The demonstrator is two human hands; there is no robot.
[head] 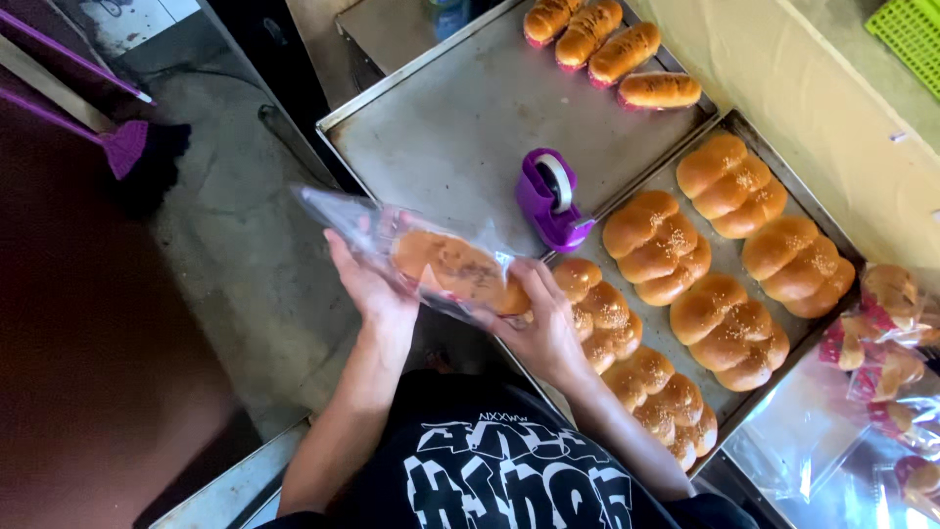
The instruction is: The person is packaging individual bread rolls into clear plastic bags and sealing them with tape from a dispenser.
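Bagged bun [460, 271] (over tray edge [548, 257]) between both hands.

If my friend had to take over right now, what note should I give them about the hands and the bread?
Left hand: under the open end of a clear plastic bag, gripping it.
Right hand: at the other end of the bag, around the golden bun that sits inside.
Purple tape dispenser: on the near-empty metal tray, which has four long glazed rolls at its far end.
Second metal tray: holds seven braided sesame loaves, unbagged.
Done: one bun bagged; wrapped breads lie at far right.
Left: the bag looks unsealed; the tray loaves are unwrapped.
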